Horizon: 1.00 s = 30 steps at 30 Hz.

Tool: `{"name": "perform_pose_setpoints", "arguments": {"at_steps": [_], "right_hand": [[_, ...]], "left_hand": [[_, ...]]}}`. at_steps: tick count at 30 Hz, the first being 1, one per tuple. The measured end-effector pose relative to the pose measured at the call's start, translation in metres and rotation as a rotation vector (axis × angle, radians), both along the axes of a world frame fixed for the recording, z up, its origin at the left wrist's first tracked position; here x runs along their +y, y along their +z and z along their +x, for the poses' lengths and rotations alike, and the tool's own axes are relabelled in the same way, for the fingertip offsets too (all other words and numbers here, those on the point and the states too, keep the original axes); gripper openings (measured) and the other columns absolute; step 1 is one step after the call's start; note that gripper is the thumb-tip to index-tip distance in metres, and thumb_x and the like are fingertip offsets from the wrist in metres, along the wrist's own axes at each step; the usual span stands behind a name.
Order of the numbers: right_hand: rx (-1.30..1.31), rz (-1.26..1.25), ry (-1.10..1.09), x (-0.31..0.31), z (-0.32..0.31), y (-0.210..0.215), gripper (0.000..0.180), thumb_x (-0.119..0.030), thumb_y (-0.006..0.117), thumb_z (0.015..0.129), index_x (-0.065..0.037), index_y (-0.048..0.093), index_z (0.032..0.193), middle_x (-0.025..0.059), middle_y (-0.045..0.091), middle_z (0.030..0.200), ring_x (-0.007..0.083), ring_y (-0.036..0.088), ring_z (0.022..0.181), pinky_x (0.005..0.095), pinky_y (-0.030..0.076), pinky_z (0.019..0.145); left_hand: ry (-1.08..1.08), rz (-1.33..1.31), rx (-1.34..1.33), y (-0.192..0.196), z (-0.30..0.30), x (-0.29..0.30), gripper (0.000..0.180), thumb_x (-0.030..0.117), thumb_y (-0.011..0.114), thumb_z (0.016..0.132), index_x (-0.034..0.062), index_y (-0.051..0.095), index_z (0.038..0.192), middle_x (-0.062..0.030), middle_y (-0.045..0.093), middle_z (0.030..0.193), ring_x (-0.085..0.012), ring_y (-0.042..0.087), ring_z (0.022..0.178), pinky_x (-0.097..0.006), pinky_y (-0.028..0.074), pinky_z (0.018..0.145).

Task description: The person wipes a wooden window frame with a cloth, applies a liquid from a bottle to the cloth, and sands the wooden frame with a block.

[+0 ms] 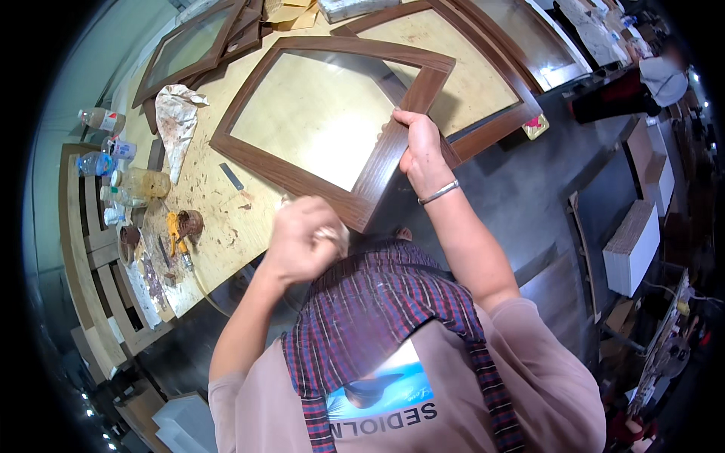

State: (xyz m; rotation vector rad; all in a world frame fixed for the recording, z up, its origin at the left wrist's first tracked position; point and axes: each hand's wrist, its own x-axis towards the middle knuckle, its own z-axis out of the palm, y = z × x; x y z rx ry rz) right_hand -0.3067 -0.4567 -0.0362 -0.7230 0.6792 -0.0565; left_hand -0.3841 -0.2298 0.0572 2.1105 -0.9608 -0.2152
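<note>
Head view: the right hand pinches the right side of a dark-brown, wood-grained, four-sided frame with a clear pane. The frame is slanted over a pale-yellow tabletop; contact between them cannot be determined. The left hand, blurred, is closed around a pale crumpled wad near the frame's lower edge.

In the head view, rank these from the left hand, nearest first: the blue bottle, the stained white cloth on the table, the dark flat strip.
From the left hand:
1. Dark flat strip: up and left.
2. Stained white cloth: farther up-left.
3. Blue bottle: far left.
</note>
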Motion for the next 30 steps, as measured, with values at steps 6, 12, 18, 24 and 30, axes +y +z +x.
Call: {"name": "perform_pose_setpoints", "arguments": {"at_steps": [6,12,18,24,30], "right_hand": [[0.018,0.045,-0.023,-0.004,0.003,0.009,0.01,-0.006,0.056,0.083,0.002,0.053,0.088,0.0154,0.058,0.073,0.0272,0.059,0.06,0.0392,0.05,0.054],[0.023,0.093,-0.016,-0.007,-0.006,-0.004,0.012,-0.004,0.056,0.083,0.003,0.05,0.09,0.0151,0.055,0.068,0.0277,0.057,0.052,0.0399,0.049,0.048],[0.047,0.099,0.006,-0.016,-0.004,-0.019,0.015,-0.006,0.055,0.084,0.004,0.051,0.095,0.0175,0.058,0.073,0.0296,0.058,0.057,0.0412,0.051,0.053],[0.116,0.125,0.055,-0.024,0.002,-0.03,0.02,-0.017,0.059,0.088,0.0,0.053,0.096,0.0146,0.058,0.073,0.0284,0.059,0.061,0.0424,0.051,0.054],[0.157,-0.099,0.027,-0.029,0.01,-0.036,0.028,-0.026,0.064,0.087,-0.001,0.051,0.091,0.0153,0.057,0.069,0.0275,0.058,0.057,0.0409,0.05,0.052]], "left_hand": [[0.099,-0.245,-0.236,-0.01,0.034,-0.081,0.018,0.011,0.053,0.066,0.0001,0.058,0.079,-0.0143,0.058,0.089,-0.0305,0.057,0.085,-0.037,0.048,0.074],[-0.137,0.084,-0.15,-0.032,0.004,-0.019,0.018,0.017,0.056,0.061,0.0035,0.06,0.071,-0.012,0.055,0.073,-0.0303,0.055,0.069,-0.038,0.047,0.064],[0.222,-0.218,0.005,-0.032,0.011,-0.024,0.015,0.004,0.052,0.067,0.0001,0.059,0.079,-0.0144,0.056,0.08,-0.0276,0.059,0.071,-0.038,0.048,0.064],[0.039,0.013,-0.368,-0.092,0.02,-0.012,0.025,0.014,0.074,0.068,0.0054,0.059,0.086,-0.01,0.058,0.089,-0.0296,0.057,0.087,-0.041,0.047,0.079],[0.735,0.123,-0.247,-0.088,0.063,0.11,0.01,0.006,0.068,0.076,0.0016,0.059,0.077,-0.011,0.059,0.081,-0.0245,0.058,0.071,-0.035,0.047,0.064]]}}
